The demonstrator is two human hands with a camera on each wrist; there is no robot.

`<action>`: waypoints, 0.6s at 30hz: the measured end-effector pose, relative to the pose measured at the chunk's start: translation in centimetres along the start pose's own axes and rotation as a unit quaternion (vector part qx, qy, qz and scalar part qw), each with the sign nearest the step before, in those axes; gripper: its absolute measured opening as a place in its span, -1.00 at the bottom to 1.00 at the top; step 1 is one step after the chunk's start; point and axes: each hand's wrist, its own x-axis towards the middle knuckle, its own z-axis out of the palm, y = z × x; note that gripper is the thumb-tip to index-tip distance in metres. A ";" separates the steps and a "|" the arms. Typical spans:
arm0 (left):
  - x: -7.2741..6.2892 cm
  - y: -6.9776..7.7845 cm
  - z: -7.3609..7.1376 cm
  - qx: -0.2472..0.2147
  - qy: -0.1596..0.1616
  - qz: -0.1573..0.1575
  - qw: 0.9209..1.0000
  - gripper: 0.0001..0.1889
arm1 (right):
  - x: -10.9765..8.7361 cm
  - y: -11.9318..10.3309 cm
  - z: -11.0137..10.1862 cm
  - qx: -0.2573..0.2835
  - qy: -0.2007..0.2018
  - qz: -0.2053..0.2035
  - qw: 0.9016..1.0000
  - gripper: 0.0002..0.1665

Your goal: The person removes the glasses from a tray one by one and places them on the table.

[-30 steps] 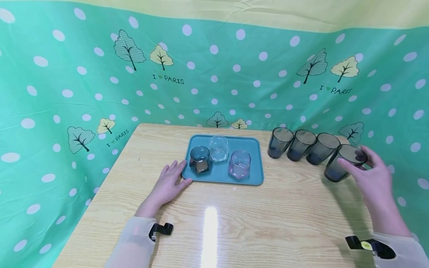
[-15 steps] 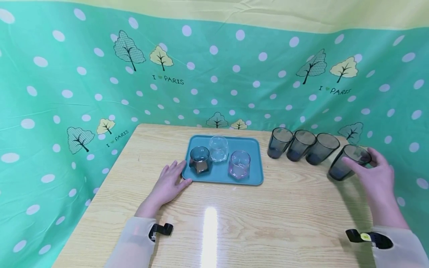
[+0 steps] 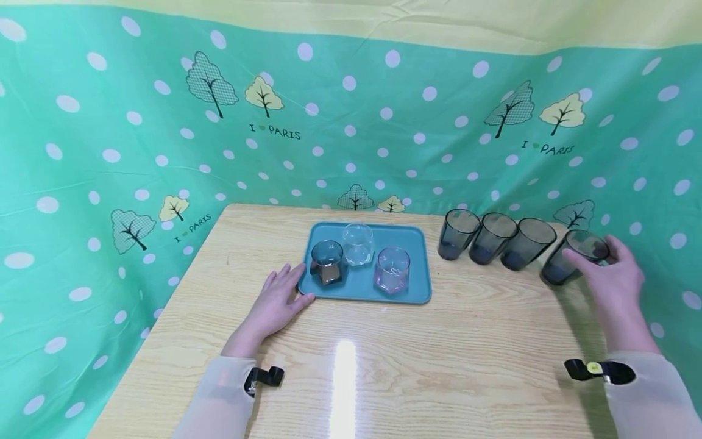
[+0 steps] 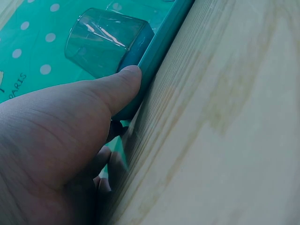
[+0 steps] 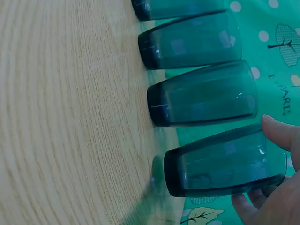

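Observation:
My right hand (image 3: 616,277) grips a dark smoky drinking glass (image 3: 565,265) near its rim, thumb on the near side and fingers on the far side. In the right wrist view this glass (image 5: 220,164) is tilted, its base just off the wood. Left of it, three matching smoky glasses (image 3: 526,244) stand in a row. At the front left corner of a blue tray (image 3: 351,294), my left hand (image 3: 274,302) rests with fingers spread along the side. Its thumb (image 4: 124,86) touches the rim in the left wrist view.
On the tray stand a dark short glass (image 3: 327,262), a clear one (image 3: 358,244) and a pinkish one (image 3: 392,270). A green dotted cloth (image 3: 384,152) hangs behind the wooden table (image 3: 439,353) and along its sides.
My right hand has carried the smoky glass a little to the right and back, toward the end of the row. The left hand and tray have stayed put.

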 end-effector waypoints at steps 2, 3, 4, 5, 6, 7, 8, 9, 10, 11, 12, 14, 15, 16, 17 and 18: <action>0.0 -0.1 0.0 -0.001 -0.002 -0.001 1.000 -0.11 | 0.4 0.0 0.0 0.008 -0.004 0.002 1.000 0.38; 0.0 -0.1 0.1 -0.002 -0.003 -0.003 1.000 -0.11 | 0.6 0.0 0.0 0.012 -0.007 0.002 1.000 0.38; 0.0 -0.1 0.1 -0.003 -0.005 -0.005 1.000 -0.11 | 0.8 0.1 0.1 0.015 -0.011 0.001 1.000 0.39; 0.0 -0.1 0.1 -0.002 -0.005 -0.005 1.000 -0.11 | 1.0 0.1 0.1 0.018 -0.014 0.000 1.000 0.40; 0.0 -0.1 0.1 -0.002 -0.005 -0.004 1.000 -0.11 | 1.1 0.1 0.1 0.020 -0.015 -0.001 1.000 0.40; 0.0 -0.2 0.1 -0.002 -0.004 -0.003 1.000 -0.11 | 1.3 0.1 0.1 0.022 -0.017 -0.001 1.000 0.40; 0.0 -0.2 0.1 -0.002 -0.003 -0.002 1.000 -0.11 | 1.4 0.2 0.2 0.024 -0.018 -0.002 1.000 0.40; 0.0 -0.2 0.2 -0.002 -0.003 -0.002 1.000 -0.11 | 1.6 0.2 0.2 0.023 -0.018 -0.003 1.000 0.40; 0.0 -0.2 0.2 -0.002 -0.002 -0.002 1.000 -0.11 | 1.7 0.3 0.2 0.023 -0.019 -0.004 1.000 0.40; 0.0 -0.2 0.2 -0.002 -0.002 -0.001 1.000 -0.11 | 1.8 0.3 0.3 0.021 -0.018 -0.005 1.000 0.40; 0.0 -0.2 0.2 -0.002 -0.002 -0.002 1.000 -0.10 | 1.9 0.3 0.3 0.019 -0.016 -0.006 1.000 0.40; 0.0 -0.2 0.2 -0.001 -0.002 -0.003 1.000 -0.10 | 2.1 0.4 0.4 0.016 -0.018 -0.009 1.000 0.40; 0.0 -0.2 0.2 0.000 -0.003 -0.003 1.000 -0.10 | 2.2 0.4 0.4 0.014 -0.016 -0.010 1.000 0.39; 0.0 -0.2 0.2 0.000 -0.003 -0.004 1.000 -0.10 | 2.3 0.5 0.5 0.014 -0.016 -0.010 1.000 0.39; 0.0 -0.2 0.2 0.000 -0.003 -0.004 1.000 -0.10 | 2.4 0.5 0.5 0.012 -0.015 -0.010 1.000 0.40; 0.0 -0.1 0.2 0.000 -0.004 -0.005 1.000 -0.10 | 2.5 0.5 0.6 0.012 -0.014 -0.010 1.000 0.40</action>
